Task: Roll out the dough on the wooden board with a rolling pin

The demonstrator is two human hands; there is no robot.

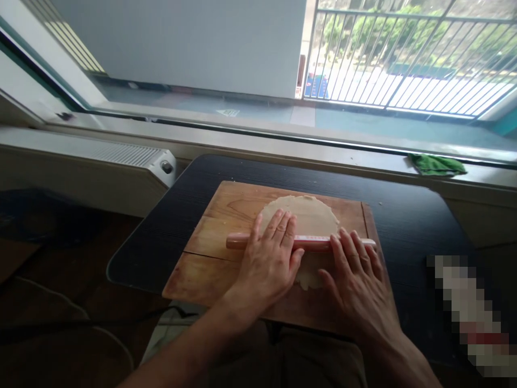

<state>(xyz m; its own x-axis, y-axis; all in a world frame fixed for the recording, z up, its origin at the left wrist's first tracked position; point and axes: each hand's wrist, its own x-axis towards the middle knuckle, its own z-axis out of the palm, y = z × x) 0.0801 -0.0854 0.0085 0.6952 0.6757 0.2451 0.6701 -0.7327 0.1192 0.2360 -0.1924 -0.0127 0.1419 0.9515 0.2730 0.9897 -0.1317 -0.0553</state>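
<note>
Dough (302,215), one sheet, rolled thin; noted just right of centre in the frame, its far edge rounded, its near edge ragged. It is crossed by one rolling pin (315,244), which lies nearly level across the frame. Both are borne by one wooden board (210,270), marked with a dark line at its left part.

Two hands noted. The left hand (270,258) is laid flat over the pin left of its middle, fingers extended and only slightly parted, nothing enclosed. The right hand (359,272) is laid likewise near the pin's right end, fingers stretched, thumb held out on the near side. How hard the pin is pressed cannot be told.

Judgement on method: pressure is best kept equal under both palms, the pin run straight, and the sheet turned between passes so that thickness is evened. The ragged near edge should be rolled gently, lest it be torn.

Further count: one dark table (149,253) beneath the board; one green cloth (438,165) on the sill, right of frame; one radiator (121,153), left. One pixelated item (476,318), lower right, cannot be identified.
</note>
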